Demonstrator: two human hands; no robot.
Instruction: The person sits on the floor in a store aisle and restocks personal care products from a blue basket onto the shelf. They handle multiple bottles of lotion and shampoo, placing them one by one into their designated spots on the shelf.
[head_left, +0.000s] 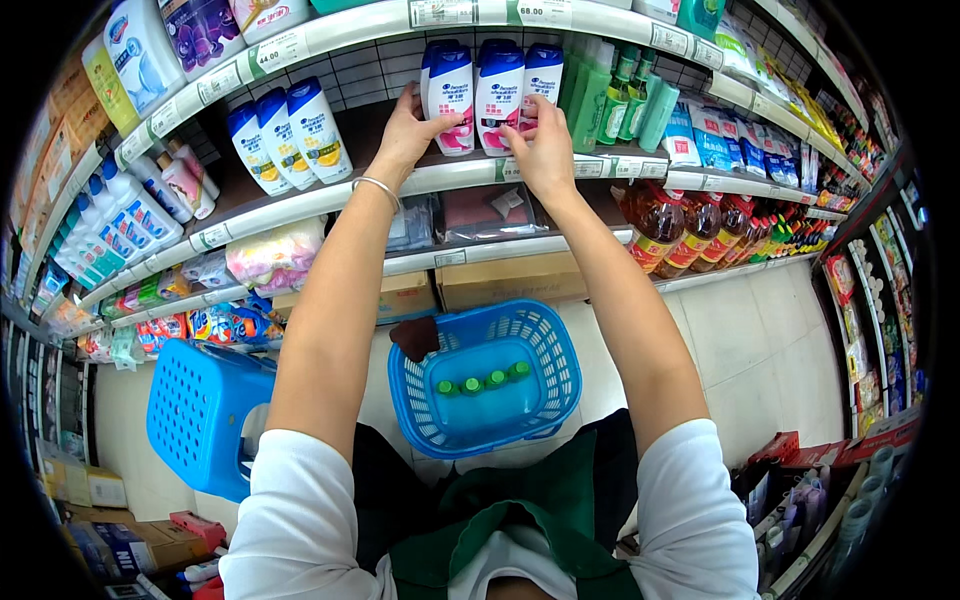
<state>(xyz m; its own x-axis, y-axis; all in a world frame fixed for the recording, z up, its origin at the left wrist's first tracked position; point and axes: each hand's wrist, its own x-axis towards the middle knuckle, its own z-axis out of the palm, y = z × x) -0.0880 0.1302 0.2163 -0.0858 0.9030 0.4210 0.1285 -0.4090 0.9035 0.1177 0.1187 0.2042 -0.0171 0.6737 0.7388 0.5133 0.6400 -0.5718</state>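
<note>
My left hand, with a bangle at its wrist, has its thumb and fingers around the left side of a white Head & Shoulders shampoo bottle with a blue cap. My right hand touches the front and right side of the neighbouring bottle, whose label is pink too. Another such bottle stands just behind my right fingers. More blue caps show behind the front ones. To the left, three bottles with lemon labels stand on the same shelf. Green bottles stand on the right.
Below, on the tiled floor, sits a blue plastic basket with several green-capped bottles inside and a dark cloth over its rim. A blue plastic stool stands at its left. Cartons and large oil bottles fill lower shelves.
</note>
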